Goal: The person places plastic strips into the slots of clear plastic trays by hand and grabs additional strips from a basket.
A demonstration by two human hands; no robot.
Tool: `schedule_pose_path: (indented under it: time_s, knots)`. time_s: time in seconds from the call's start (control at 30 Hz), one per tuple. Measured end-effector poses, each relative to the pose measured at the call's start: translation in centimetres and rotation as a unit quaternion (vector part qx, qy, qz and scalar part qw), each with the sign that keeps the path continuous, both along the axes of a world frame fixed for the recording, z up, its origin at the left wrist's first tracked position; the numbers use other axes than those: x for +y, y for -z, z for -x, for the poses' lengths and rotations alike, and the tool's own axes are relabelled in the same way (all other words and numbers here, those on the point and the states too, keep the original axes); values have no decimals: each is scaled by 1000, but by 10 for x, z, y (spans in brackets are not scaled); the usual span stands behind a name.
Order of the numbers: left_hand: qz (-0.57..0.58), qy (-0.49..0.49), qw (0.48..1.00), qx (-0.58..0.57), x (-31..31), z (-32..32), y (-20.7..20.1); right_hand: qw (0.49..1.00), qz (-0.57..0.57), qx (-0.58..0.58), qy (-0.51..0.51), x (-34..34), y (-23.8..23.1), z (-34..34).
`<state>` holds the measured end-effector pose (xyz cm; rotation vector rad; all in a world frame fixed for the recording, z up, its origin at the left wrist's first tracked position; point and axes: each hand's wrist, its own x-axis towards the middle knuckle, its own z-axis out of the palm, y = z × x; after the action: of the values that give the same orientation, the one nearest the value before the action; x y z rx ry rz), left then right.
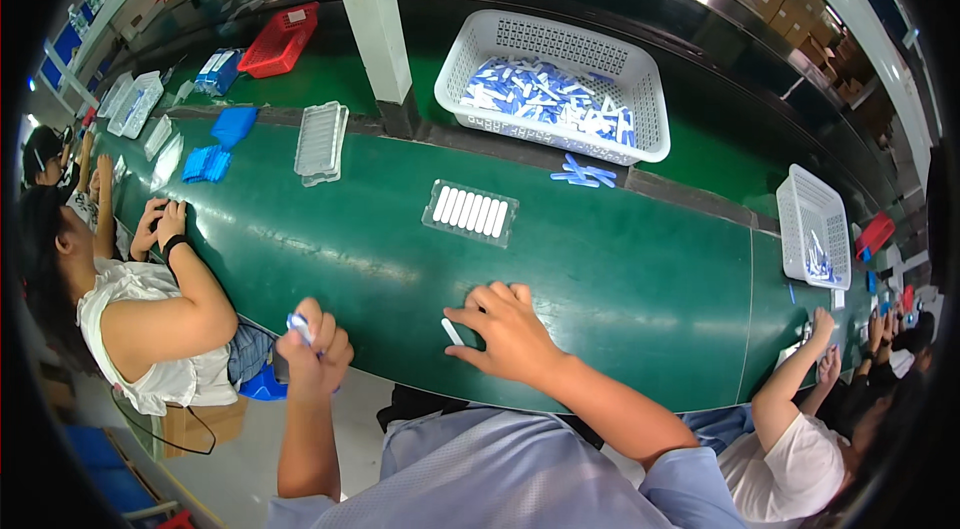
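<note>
Wearer's shirt, pale blue fabric (480, 469), at the near edge.

Left hand (320, 347): raised by the near edge of the table, fingers curled tightly round a slim blue-and-white plastic piece (298, 325), one end of which shows above the fist.

Right hand (515, 334): over the table, palm down, thumb and forefinger parted; a small white oblong piece (452, 331) sits between their tips. Whether it is pinched or lies on the surface cannot be told.

Worktable, long, green-topped and glossy (620, 319): runs across the whole view beneath the items below.

Co-worker in a white sleeveless top (150, 329): seated at left, hands together at the table edge. Co-worker in a white short-sleeved top (790, 469): at right, both hands over the table.

Tray, clear plastic, rectangular (430, 217): beyond the right hand, slightly tilted in plan, holding one row of white oblong pieces (470, 211) side by side.

White perforated plastic basket, smaller (840, 229): toward the right, blue-and-white pieces inside.

Loose blue slim pieces (583, 172): a small crossed heap just before the large basket.

Clear ribbed plastic trays (321, 142): stacked, left of centre.

Bright blue packets (207, 164): farther left.

Large pale-grey perforated plastic basket (650, 119): at the far side, heaped with blue and white pieces (550, 94).

Red plastic basket (280, 41): far left, beside a pale upright post (368, 14).
</note>
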<state>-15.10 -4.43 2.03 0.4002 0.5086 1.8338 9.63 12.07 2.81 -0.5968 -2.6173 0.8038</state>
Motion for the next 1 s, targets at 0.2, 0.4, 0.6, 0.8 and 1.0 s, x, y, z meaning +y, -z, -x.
schedule_pose_path:
  time_s: [0.2,0.4,0.6,0.8,1.0]
  knots:
    - [327,-263,762,493,91,73,-27,998,-12,-40,46,-9,-1,-21]
    - [441,-271,419,746,178,154,-50,988,-114,1,105,-11,-5,-51]
    - [574,3,325,751,236,163,-67,964,-97,72,237,-16,2,-114]
    - [601,75,343,718,259,196,-39,928,-76,112,348,-26,20,-146]
    - [637,86,337,688,259,219,-14,876,1,194,442,-20,23,-145]
